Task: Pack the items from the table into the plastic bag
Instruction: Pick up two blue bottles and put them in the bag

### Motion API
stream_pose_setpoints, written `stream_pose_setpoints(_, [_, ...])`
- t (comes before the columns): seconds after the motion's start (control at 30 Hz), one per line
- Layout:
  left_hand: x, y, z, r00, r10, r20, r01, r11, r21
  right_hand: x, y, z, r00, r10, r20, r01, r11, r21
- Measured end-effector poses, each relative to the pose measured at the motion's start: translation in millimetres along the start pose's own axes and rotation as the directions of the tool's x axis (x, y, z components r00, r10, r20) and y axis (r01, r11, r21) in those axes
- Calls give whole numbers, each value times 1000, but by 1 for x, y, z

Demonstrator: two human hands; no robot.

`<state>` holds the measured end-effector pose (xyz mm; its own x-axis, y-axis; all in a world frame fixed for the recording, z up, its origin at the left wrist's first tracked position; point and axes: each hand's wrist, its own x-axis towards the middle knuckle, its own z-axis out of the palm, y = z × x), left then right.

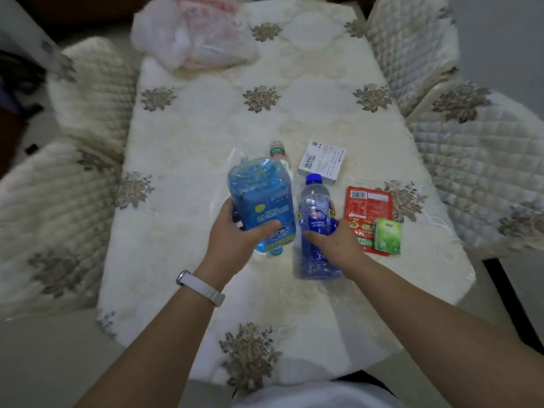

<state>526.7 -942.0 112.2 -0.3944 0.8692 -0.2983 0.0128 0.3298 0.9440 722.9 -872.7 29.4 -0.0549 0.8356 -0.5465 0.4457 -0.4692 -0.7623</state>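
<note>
Both hands full, bag (188,39) crumpled at the table's (294,113) far end
The left hand (235,231) clamps the blue pack (262,198), the right hand (332,238) the bottle (316,207) — with neither free to open the bag, something may slip.

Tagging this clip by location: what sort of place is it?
Probably a home dining room: a table under an embroidered cream cloth, quilted-cover chairs around it, and a plastic bag on it.
</note>
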Motion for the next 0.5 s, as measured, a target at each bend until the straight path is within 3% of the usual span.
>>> stream_pose_setpoints(0.2, [-51, 7, -9, 978, 13, -210, -9, 1000, 18, -18, 7, -20, 987, -129, 94, 134, 990, -47])
stream_pose_setpoints(0.5, [-100, -1, -42, 937, 20, -349, -34, 999, -33, -65, -38, -28, 888, -361, 285, 419, 890, -178])
